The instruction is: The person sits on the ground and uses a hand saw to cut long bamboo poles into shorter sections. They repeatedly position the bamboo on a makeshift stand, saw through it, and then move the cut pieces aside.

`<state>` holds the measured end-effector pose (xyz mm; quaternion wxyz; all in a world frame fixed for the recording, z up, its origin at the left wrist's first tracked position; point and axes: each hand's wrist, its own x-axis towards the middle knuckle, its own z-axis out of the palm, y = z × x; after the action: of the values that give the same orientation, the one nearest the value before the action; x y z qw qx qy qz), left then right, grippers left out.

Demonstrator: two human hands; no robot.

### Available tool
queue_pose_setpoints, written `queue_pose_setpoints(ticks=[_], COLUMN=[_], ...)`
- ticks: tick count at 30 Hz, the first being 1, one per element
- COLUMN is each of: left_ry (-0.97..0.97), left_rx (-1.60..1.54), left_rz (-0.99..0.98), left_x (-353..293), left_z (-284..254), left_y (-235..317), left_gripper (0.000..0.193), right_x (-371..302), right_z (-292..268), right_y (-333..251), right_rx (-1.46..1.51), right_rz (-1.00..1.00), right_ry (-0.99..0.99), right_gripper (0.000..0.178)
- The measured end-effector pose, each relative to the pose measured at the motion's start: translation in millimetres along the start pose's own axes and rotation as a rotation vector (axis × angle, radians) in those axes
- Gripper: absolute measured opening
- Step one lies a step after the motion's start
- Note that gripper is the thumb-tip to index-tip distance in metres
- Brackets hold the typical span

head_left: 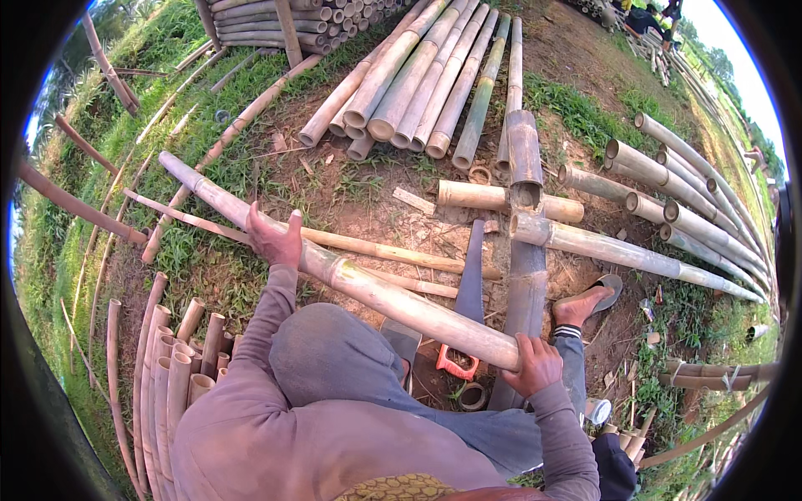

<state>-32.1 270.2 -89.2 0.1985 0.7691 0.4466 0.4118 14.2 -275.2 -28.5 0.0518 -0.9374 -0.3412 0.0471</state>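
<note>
Your right hand (pixel 537 366) hides part of the near end of your bamboo pole (pixel 393 296), so you can't see its cut face. Your bent leg (pixel 334 351) partly covers your left sandal (pixel 401 337). The stacked poles (pixel 271 25) run off the top; distant figures (pixel 643 20) are too small to make out.

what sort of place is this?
Likely an outdoor bamboo work yard: groups of cut poles lie on dirt and grass, and a handsaw sits near a held pole. Whether it's a business or someone's own plot, I can't tell.
</note>
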Motion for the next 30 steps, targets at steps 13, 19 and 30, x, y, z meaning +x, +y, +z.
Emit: queue_pose_setpoints(ticks=[13,19,30], left_ry=[-0.707,-0.774,-1.047], left_rx=[-1.356,-1.145,-0.571], left_rz=[-0.792,-0.365,-0.222], left_x=[-34,33,29], left_z=[51,99,300], left_y=[2,175,323], left_gripper=[0.048,0.056,0.091], right_x=[-99,-90,-50], right_z=[55,63,84], right_y=[66,52,-54], right_rx=[0.171,0.365,0.956], right_rz=[0.185,0.373,0.57], right_ry=[-0.016,-0.058,0.054], right_gripper=[0.081,0.086,0.085])
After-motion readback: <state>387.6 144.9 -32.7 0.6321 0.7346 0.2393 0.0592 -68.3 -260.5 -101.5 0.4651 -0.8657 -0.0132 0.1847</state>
